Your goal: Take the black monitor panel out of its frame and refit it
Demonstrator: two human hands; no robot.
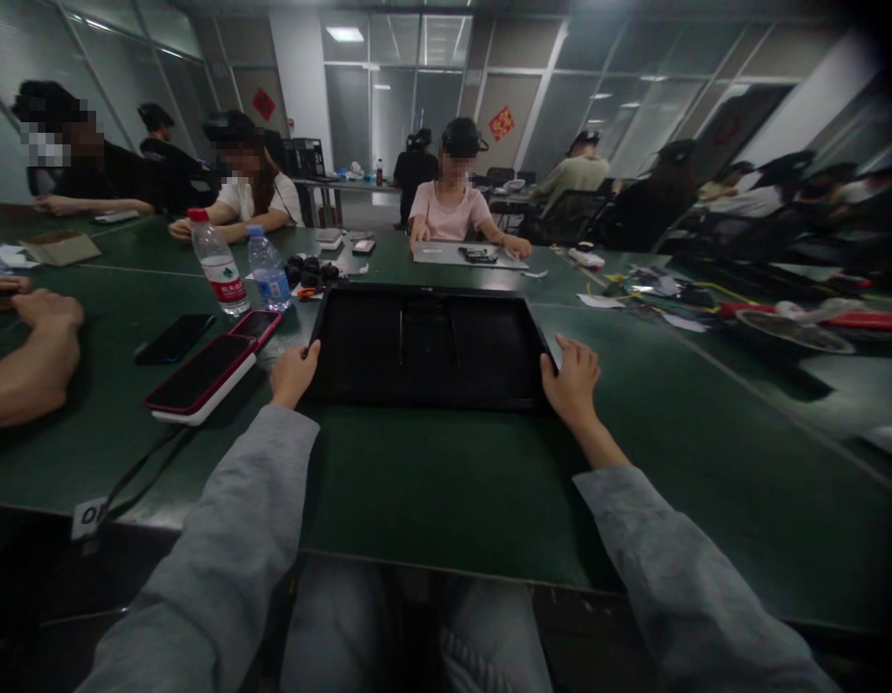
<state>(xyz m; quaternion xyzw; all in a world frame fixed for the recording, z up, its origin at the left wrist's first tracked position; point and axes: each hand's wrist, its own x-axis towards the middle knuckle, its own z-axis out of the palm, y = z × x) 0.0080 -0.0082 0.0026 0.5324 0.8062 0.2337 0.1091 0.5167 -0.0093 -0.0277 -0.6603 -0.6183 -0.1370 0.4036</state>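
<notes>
A shallow black rectangular casing with a raised rim lies in front of me on the green table. Two thin upright lines mark off a middle section inside it. My left hand grips its left edge, thumb over the rim and the other fingers mostly hidden. At the right edge, my right hand holds the casing with the thumb against the rim and the fingers bent along the outer side.
Left of the casing are a red-rimmed phone on a white block, a dark phone, a red-capped bottle and a blue-capped bottle. Another person's arm rests at far left. Cables clutter the right. A person sits opposite.
</notes>
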